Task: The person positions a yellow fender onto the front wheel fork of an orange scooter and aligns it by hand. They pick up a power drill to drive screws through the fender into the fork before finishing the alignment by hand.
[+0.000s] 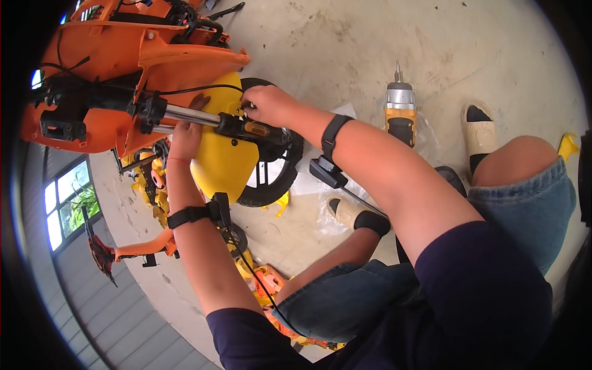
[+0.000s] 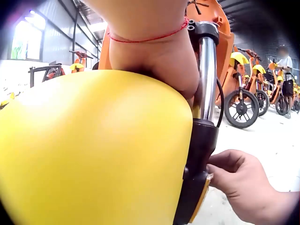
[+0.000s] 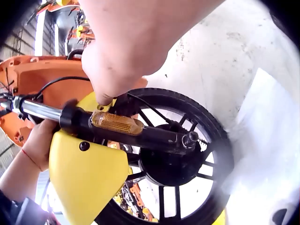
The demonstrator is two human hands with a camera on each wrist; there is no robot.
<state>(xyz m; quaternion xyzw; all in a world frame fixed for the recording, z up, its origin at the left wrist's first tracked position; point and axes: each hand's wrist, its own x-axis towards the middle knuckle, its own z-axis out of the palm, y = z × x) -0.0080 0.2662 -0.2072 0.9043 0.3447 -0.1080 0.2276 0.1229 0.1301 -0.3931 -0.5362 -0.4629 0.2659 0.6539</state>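
A yellow front fender [image 1: 227, 166] sits over the black spoked wheel [image 3: 180, 216] of an orange scooter. My left hand [image 1: 185, 143] reaches beneath the chrome fork tube [image 1: 192, 115] and grips the fender's upper end; its fingertips show beyond the tube. Across the fork, my right hand [image 1: 266, 105] curls its fingers at the black cable [image 3: 61, 79], which passes under the hand and on toward the hub. Its thumb tip is right at a yellow tab with a hole. The fork leg carries an amber reflector [image 3: 117, 123]. A black screw [image 3: 84, 146] sits in the fender's side.
A yellow and silver power drill [image 1: 401, 111] lies on the floor at the right. Clear plastic wrap [image 1: 327, 216] lies near the person's foot. Orange body panels [image 1: 185, 58] spread at the upper left. More scooters [image 2: 241, 103] stand behind, near another person [image 2: 284, 70].
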